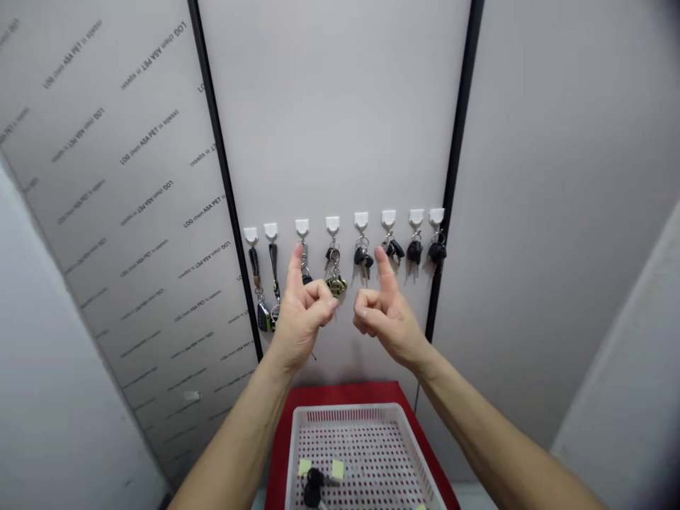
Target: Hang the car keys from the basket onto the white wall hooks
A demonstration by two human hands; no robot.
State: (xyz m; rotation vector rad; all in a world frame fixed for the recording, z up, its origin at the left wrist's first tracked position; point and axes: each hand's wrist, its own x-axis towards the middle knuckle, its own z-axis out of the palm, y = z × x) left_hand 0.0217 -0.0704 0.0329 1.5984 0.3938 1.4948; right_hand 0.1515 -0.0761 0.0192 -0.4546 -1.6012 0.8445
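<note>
While the left hand [305, 312] points up at the row, its forefinger is straight, the other fingers are curled in and the thumb lies near them; nothing shows in its grasp. The right hand [387, 304] makes the same half-folded shape, likewise gripping nothing visible.

Eight square white hooks run across the pale wall panel [334, 106], each carrying something. The left fingertip overlaps the silver ring-and-chain keyring [304, 262] under the third hook [302, 227]; the right fingertip is beside the black-headed silver keys [396, 249] under the sixth hook [389, 217]. Whether either finger touches metal, I cannot tell. Between the hands hang a keyring with a brass-coloured pendant [336, 285] and another bunch of black-headed keys [364, 259].

Below, a white perforated plastic basket [345, 409] sits on a red tabletop [345, 391], holding loose dark-headed keys [314, 484] near two pale yellow paper squares [338, 469].

For pointing this way, a clear line from each fingertip to a single hook seems best, just off the rings so that nothing swings. The left hand partly covers the third keyring, so a slightly lower wrist would probably show it better. Steady, unhurried forearms would suit closely spaced bunches.
</note>
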